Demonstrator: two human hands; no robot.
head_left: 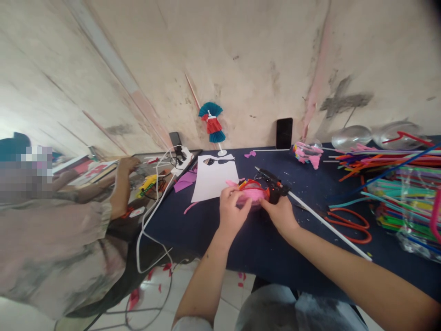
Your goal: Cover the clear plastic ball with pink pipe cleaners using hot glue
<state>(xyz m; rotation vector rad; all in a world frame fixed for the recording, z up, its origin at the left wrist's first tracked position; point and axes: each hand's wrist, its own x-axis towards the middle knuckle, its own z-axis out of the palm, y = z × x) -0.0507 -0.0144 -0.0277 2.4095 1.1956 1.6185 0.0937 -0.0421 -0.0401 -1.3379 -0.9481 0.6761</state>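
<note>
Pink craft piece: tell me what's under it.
Navy tabletop shows on the near side of the pink craft piece. What lies directly beneath is hidden by the piece, left hand and right hand.

dark blue tabletop | white sheet | purple paper | orange-handled scissors | coloured pipe cleaners | upright black phone

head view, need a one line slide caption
Left hand and right hand on a pink craft, glue gun close by, paper on the blue table.
</note>
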